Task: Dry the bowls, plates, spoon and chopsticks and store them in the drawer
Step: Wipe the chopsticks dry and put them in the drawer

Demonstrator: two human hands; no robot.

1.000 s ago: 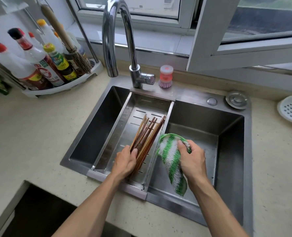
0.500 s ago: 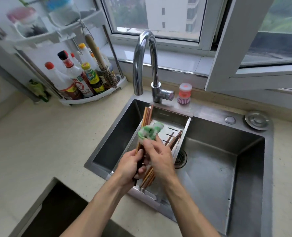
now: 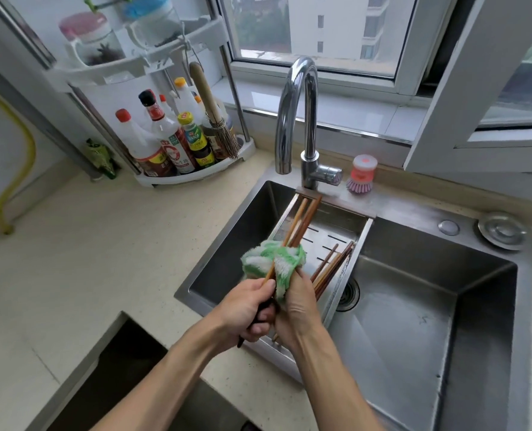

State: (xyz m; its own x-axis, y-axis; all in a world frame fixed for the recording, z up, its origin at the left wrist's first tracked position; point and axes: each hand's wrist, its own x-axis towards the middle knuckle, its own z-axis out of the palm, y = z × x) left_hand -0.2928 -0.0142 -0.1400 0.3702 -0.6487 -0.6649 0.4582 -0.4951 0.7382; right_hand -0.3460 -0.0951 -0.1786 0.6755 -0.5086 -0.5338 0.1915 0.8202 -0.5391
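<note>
My left hand (image 3: 248, 309) grips a few brown wooden chopsticks (image 3: 302, 219) by their lower ends, their tips pointing up and away over the sink. My right hand (image 3: 296, 309) holds a green and white cloth (image 3: 272, 259) bunched around the middle of those chopsticks. Several more chopsticks (image 3: 331, 269) lie loose in the steel drain tray (image 3: 342, 227) that spans the sink, just right of my hands. No bowls, plates or spoon are in view.
The steel sink (image 3: 414, 306) has a tall tap (image 3: 302, 126) behind it and a pink dish brush (image 3: 362, 175) on its rim. A corner rack (image 3: 196, 172) of sauce bottles stands at the back left. A dark opening (image 3: 121, 374) sits below the counter edge at the lower left.
My left hand lifted a few chopsticks out of the tray. My right hand brought the cloth over from the sink basin and wrapped it round them. The camera view tilted up.
</note>
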